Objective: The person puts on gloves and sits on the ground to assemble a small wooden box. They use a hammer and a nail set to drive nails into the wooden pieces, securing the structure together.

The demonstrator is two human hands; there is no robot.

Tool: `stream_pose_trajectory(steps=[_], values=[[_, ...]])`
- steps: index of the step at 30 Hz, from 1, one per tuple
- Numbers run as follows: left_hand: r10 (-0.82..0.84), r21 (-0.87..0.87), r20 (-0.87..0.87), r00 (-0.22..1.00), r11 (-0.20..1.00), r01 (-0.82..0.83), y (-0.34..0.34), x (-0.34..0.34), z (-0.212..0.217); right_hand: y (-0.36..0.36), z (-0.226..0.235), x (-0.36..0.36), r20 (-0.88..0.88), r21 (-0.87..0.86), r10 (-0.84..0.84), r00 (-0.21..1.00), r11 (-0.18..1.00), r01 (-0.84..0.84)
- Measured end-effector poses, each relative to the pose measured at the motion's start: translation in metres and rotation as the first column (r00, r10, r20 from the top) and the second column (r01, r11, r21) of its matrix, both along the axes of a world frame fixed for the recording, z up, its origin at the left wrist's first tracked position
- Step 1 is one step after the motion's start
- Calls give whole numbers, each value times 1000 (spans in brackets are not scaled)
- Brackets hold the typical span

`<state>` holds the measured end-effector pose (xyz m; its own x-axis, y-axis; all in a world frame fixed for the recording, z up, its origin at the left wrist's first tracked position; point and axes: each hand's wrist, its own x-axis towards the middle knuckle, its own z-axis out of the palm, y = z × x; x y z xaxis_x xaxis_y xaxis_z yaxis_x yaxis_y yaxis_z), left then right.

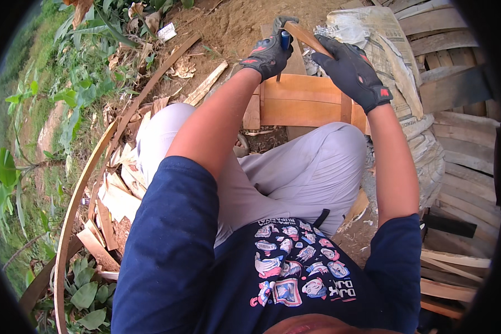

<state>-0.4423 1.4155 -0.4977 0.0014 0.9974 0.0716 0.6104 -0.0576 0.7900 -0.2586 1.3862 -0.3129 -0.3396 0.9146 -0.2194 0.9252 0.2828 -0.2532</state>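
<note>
My left hand point(268, 54), in a black glove with red marks, is closed around a blue-handled tool point(285, 40). Its narrow dark shaft points down at the edge of an orange-brown wooden piece point(300, 100); the tip is too small to make out. In my gloved right hand point(350, 69) is a wooden handle point(306, 38), slanting up and left to just above the left hand. A dark part at its far end looks like a hammer head, partly merged with the left glove. The wooden piece, built of joined boards, lies beyond my bent knees.
Long curved wood strips point(75, 217) arc along the left, beside wood scraps point(125, 195) and green plants point(83, 289). On the right are a crumpled sack point(395, 61) and stacked boards point(465, 145). Bare soil point(234, 28) lies at the far side.
</note>
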Motion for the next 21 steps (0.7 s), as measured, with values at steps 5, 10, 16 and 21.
stream_pose_trajectory(steps=[5, 10, 16, 21], values=[[-2, -77, 23, 1000, 997, 4, -5, 4, 5, -4, -11, 3, 84, 88, 14, 996, 996, -22], [-13, -100, -1, 1000, 995, 13, 1, -2, -2, -11, -9, -3, -34, 113, -2, 999, 994, 6], [-40, -50, -53, 998, 998, 37, -1, -3, -3, -14, -4, 0, -33, 139, -11, 999, 990, 15], [-75, -87, -67, 995, 994, 69, -1, -12, -1, -10, -14, 3, 30, 63, 72, 997, 995, -74]])
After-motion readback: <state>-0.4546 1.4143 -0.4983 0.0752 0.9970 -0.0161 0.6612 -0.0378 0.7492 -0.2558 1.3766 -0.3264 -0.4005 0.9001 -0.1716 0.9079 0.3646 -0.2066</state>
